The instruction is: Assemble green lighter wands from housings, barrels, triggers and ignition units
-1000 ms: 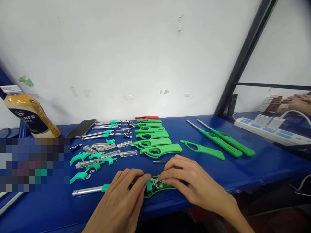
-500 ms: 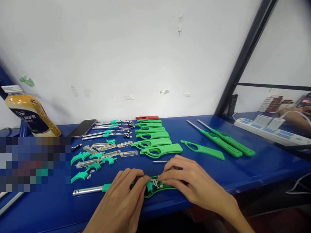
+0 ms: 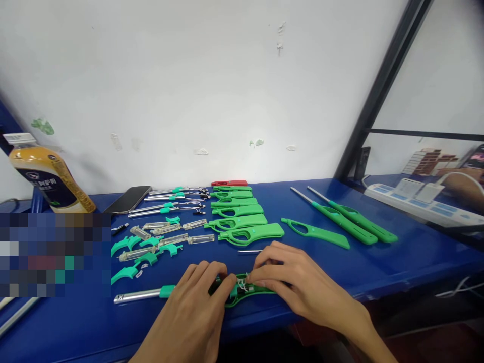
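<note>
In front of me lies a half-built green long-nosed lighter point(image 3: 236, 302), its handle shell open upward. Its metal tube point(image 3: 139, 296) points left, with a teal collar at the base. My left hand point(image 3: 192, 302) is closed over the tube end of the handle, thumb and fingers pressing near the teal trigger. At the handle's middle, my right hand point(image 3: 298, 277) pinches at a thin white wire point(image 3: 242, 285) inside the shell. The fingers partly hide the parts within. Just behind them lies a thin metal rod point(image 3: 249, 251).
Behind the hands, several green handle shells point(image 3: 253, 233) lie stacked in a row. Teal triggers point(image 3: 149, 258), clear fuel tanks point(image 3: 200, 239) and wired metal tubes point(image 3: 151, 213) are to the left. Two green lighters point(image 3: 346, 222) lie right. A bottle point(image 3: 53, 174) and phone point(image 3: 128, 199) stand back left.
My left fingers have shifted slightly right along the handle, and the lighter has moved a touch with them. The right hand stays almost in place at the wire.
</note>
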Action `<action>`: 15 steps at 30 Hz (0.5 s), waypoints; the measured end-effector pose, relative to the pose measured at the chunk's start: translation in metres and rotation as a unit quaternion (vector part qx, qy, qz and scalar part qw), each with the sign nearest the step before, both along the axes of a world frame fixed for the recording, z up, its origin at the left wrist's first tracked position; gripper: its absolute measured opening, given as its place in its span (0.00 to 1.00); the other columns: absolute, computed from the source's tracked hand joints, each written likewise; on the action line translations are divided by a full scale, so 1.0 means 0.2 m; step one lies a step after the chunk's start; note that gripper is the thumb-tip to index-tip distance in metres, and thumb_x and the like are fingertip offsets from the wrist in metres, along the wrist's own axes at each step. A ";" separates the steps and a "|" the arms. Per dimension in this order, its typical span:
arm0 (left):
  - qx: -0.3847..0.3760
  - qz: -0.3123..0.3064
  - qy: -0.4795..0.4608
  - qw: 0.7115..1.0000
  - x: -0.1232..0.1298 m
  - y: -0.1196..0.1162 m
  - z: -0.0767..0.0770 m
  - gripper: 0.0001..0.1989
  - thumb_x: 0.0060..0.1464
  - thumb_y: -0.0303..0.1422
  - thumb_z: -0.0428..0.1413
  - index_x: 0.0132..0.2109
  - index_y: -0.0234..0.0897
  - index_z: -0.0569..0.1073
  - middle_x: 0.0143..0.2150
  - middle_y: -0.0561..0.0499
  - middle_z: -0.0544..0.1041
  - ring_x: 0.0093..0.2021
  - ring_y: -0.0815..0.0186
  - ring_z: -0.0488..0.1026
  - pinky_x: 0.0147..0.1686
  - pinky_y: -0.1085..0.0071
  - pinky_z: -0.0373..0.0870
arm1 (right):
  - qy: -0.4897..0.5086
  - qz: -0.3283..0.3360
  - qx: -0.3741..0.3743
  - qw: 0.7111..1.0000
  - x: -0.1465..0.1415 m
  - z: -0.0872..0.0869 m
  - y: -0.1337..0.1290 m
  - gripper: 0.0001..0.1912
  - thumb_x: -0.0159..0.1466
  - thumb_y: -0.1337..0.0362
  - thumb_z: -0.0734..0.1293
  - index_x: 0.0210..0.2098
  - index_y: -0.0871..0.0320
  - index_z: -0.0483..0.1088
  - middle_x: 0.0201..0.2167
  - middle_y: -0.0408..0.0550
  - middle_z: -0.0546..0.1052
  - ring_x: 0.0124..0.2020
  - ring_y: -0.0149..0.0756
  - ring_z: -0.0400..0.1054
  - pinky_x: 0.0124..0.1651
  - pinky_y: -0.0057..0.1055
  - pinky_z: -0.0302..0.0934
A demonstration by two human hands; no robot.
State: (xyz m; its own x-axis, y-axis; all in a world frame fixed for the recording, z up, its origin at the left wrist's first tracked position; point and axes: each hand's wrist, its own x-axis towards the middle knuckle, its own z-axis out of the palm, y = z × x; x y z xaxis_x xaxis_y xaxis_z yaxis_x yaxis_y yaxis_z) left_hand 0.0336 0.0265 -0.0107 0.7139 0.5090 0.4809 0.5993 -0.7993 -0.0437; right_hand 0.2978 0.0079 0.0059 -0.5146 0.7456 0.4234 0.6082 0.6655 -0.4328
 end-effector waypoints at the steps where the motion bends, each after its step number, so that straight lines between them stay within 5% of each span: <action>1: 0.013 0.000 0.010 1.000 0.00 -0.01 0.00 0.27 0.57 0.17 0.48 0.61 0.42 0.71 0.54 0.45 0.78 0.52 0.54 0.78 0.53 0.53 0.79 | 0.001 0.001 0.000 1.000 0.00 0.00 0.00 0.13 0.79 0.63 0.64 0.53 0.46 0.81 0.46 0.42 0.80 0.44 0.35 0.72 0.48 0.34 0.61; 7: 0.073 0.007 0.065 0.995 0.02 -0.03 -0.02 0.31 0.51 0.18 0.50 0.62 0.35 0.72 0.58 0.43 0.79 0.54 0.52 0.77 0.58 0.55 0.75 | 0.002 0.000 -0.003 1.000 0.00 0.00 0.01 0.14 0.79 0.63 0.64 0.54 0.46 0.81 0.46 0.43 0.80 0.44 0.36 0.71 0.47 0.34 0.61; 15: 0.041 0.021 0.089 0.995 0.04 -0.02 -0.01 0.30 0.48 0.18 0.52 0.58 0.38 0.74 0.56 0.42 0.78 0.51 0.50 0.76 0.54 0.52 0.76 | -0.004 -0.008 -0.021 1.000 0.00 0.01 0.01 0.14 0.79 0.63 0.64 0.54 0.44 0.82 0.46 0.43 0.80 0.44 0.36 0.71 0.47 0.35 0.61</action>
